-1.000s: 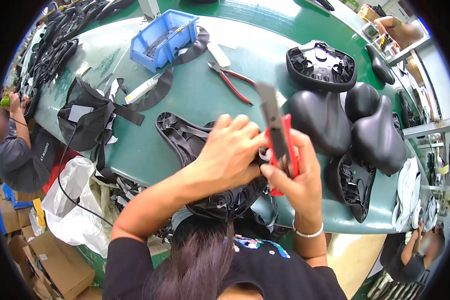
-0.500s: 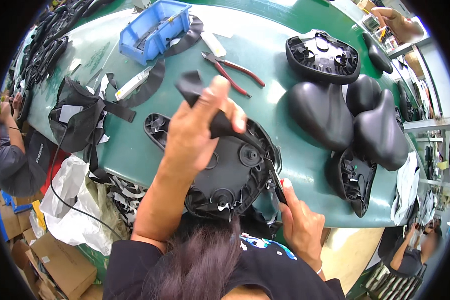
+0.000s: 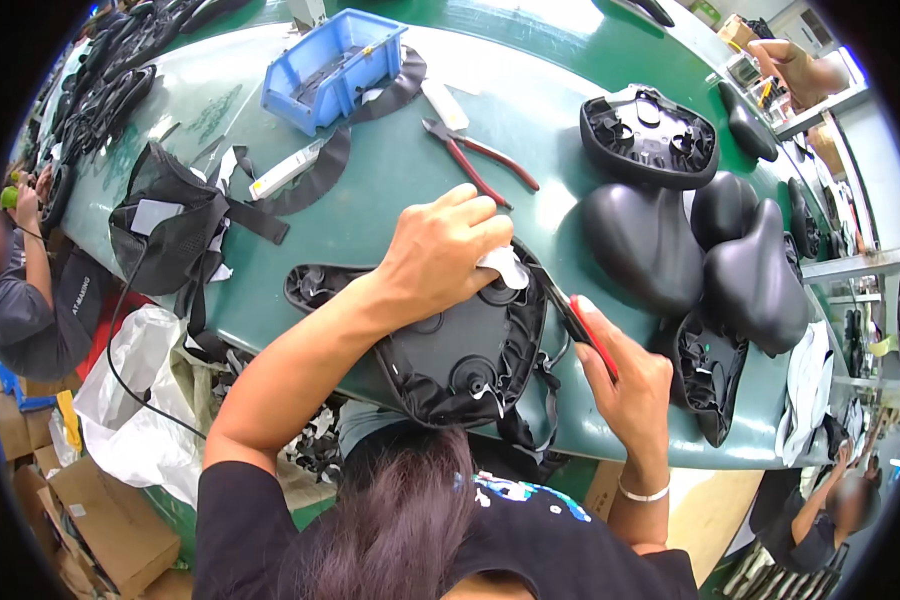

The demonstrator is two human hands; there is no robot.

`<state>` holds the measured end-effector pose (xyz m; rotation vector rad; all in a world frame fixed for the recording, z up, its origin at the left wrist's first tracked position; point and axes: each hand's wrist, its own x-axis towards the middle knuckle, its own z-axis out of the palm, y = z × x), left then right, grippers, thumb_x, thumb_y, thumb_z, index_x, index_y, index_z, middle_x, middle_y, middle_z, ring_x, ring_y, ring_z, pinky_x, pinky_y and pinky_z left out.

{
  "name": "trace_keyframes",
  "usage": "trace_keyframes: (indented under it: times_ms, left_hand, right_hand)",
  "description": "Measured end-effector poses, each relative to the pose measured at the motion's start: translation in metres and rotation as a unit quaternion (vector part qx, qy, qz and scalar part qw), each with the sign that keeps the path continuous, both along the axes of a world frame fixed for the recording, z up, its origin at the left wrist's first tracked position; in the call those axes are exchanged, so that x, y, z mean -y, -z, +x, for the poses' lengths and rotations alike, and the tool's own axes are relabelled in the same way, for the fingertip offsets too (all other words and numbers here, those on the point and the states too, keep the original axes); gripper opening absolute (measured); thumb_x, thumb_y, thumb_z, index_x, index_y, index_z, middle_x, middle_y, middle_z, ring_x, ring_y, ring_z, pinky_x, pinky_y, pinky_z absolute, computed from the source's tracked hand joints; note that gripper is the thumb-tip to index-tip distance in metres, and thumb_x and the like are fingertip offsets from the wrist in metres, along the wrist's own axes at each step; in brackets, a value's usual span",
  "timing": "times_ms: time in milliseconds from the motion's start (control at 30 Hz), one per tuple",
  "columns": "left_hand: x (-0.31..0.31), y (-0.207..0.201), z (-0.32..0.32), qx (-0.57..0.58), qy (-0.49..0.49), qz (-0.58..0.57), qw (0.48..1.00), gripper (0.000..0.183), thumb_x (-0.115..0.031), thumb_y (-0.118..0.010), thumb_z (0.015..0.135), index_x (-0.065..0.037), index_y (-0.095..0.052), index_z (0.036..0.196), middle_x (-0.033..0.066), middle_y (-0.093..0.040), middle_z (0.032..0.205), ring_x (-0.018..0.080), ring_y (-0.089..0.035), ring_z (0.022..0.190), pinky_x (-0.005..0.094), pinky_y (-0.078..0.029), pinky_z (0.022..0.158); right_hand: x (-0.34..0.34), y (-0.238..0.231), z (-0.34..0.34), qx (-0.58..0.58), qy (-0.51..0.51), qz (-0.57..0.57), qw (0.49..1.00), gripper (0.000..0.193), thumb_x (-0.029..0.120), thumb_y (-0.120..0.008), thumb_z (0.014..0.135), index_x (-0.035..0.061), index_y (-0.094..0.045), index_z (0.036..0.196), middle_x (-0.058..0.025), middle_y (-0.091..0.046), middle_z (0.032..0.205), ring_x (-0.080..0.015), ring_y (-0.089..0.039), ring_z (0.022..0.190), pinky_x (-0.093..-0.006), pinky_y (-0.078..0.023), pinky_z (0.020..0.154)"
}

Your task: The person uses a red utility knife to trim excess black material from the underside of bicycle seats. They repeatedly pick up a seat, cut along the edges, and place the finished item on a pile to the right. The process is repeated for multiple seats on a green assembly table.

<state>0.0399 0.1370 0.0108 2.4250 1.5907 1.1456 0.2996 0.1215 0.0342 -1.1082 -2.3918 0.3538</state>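
A black bicycle saddle lies upside down at the table's near edge, its ribbed base showing and its cover gathered around the rim. Over its far side, my left hand is closed on a strip of black cover material whose white backing shows below the fingers. My right hand grips a slim knife with a red and black handle. Its blade meets the saddle's right rim, close to the left fingers. A loose trimmed strip hangs beside that rim.
Red-handled cutting pliers lie beyond the saddle, near a blue bin. Several finished saddles are piled at right. A black mesh bag with a cable is at left. Two people are at the sides.
My left hand has come down to the saddle's far rim from higher up, where it pulled a black strip. The knife has moved up along the right rim, and the saddle has turned slightly.
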Motion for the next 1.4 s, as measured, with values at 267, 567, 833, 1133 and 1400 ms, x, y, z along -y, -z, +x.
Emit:
trace_keyframes:
  times_ms: [267, 567, 833, 1133, 1400]
  left_hand:
    - [-0.007, -0.001, -0.004, 0.325, -0.137, 0.049, 0.934, 0.031, -0.007, -0.080, 0.073, -0.005, -0.050, 0.063, -0.0001, -0.046, 0.059, 0.0089, -0.043, 0.054, 0.0278, -0.037, 0.051]
    - [0.051, -0.017, 0.007, 0.611, -0.079, -0.290, 0.732, 0.041, -0.037, -0.051, 0.098, 0.000, -0.064, 0.112, 0.0056, -0.068, 0.105, 0.0140, -0.057, 0.093, 0.0283, -0.041, 0.090]
    - [0.056, -0.045, -0.061, 0.465, 0.147, -0.063, 0.871, 0.051, -0.029, -0.031, 0.100, -0.013, -0.038, 0.052, 0.0072, -0.053, 0.059, 0.0182, -0.040, 0.065, 0.0343, -0.033, 0.072]
    - [0.000, -0.025, -0.046, 0.063, 0.071, -0.235, 0.967, 0.012, -0.008, -0.064, 0.079, -0.003, -0.060, 0.089, 0.0055, -0.061, 0.091, 0.0176, -0.052, 0.095, 0.0352, -0.044, 0.078]
    - [0.009, -0.013, -0.044, 0.502, 0.149, -0.350, 0.777, 0.021, -0.021, -0.052, 0.095, -0.002, -0.058, 0.089, 0.0072, -0.062, 0.083, 0.0159, -0.057, 0.077, 0.0291, -0.045, 0.070]
  right_hand:
    - [0.054, -0.025, -0.009, 0.166, 0.047, -0.091, 0.981, 0.049, 0.012, -0.062, 0.084, 0.0097, -0.053, 0.132, -0.0136, -0.061, 0.068, -0.0335, -0.056, 0.052, -0.0413, -0.042, 0.049]
    - [-0.083, -0.040, -0.016, 0.176, -0.149, -0.002, 0.973, 0.040, 0.018, -0.064, 0.083, 0.0283, -0.062, 0.122, -0.0056, -0.055, 0.062, -0.0243, -0.055, 0.056, -0.0376, -0.042, 0.051]
    - [-0.061, -0.055, -0.001, 0.278, -0.166, 0.020, 0.946, 0.048, 0.015, -0.064, 0.081, 0.0254, -0.058, 0.127, -0.0056, -0.044, 0.056, -0.0217, -0.047, 0.046, -0.0356, -0.036, 0.043]
    - [-0.028, -0.069, -0.023, 0.324, -0.070, 0.006, 0.943, 0.047, 0.018, -0.063, 0.085, 0.0231, -0.054, 0.131, -0.0057, -0.048, 0.056, -0.0248, -0.050, 0.045, -0.0370, -0.035, 0.045]
    - [-0.076, -0.065, -0.058, 0.262, -0.218, -0.101, 0.935, 0.042, 0.018, -0.062, 0.086, 0.0150, -0.056, 0.127, -0.0120, -0.062, 0.070, -0.0323, -0.059, 0.060, -0.0394, -0.044, 0.054]
